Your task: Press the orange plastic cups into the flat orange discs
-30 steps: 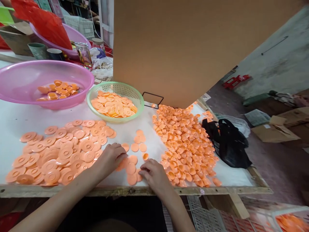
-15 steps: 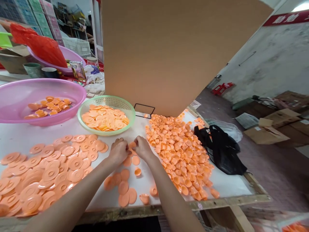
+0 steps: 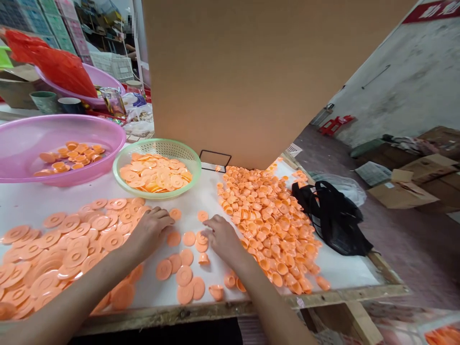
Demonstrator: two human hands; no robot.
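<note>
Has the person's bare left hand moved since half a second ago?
Yes: the left hand moved left, relative to the round pale-green plastic basket.

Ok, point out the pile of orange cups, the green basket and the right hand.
Pile of orange cups [image 3: 268, 225]: head view, on the middle of the heap.
Green basket [image 3: 181, 152]: head view, on the perforated inner wall at its far side.
Right hand [image 3: 226, 240]: head view, on the back of the hand.
</note>
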